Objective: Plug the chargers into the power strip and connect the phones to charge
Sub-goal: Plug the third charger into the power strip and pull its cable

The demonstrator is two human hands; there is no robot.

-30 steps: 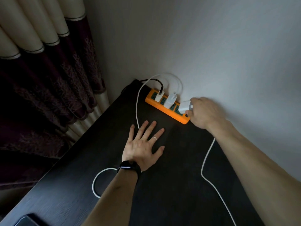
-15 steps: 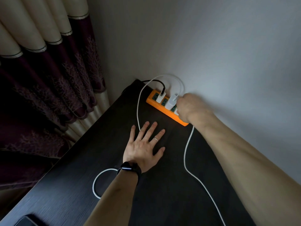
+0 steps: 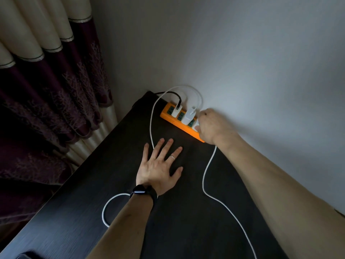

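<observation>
An orange power strip (image 3: pixel 174 121) lies along the wall at the back of the dark table (image 3: pixel 93 212). Two white chargers stand in it: one with a black cable (image 3: pixel 176 110), one with a white cable (image 3: pixel 189 116). My right hand (image 3: pixel 211 126) grips a third white charger (image 3: pixel 197 127) at the strip's right end; the hand hides most of it. Its white cable (image 3: pixel 207 171) trails toward me on the right. My left hand (image 3: pixel 158 167) rests flat on the table, fingers spread, over another white cable (image 3: pixel 152 128).
A dark phone corner (image 3: pixel 26 256) shows at the bottom left edge. Curtains (image 3: pixel 46 90) hang left of the table. The wall (image 3: pixel 242 62) stands right behind the strip. A white cable loop (image 3: pixel 108 206) lies beside my left wrist.
My right hand has brought the third charger from above the strip's right end down onto the strip. Its cable has swung left. My left hand has stayed flat.
</observation>
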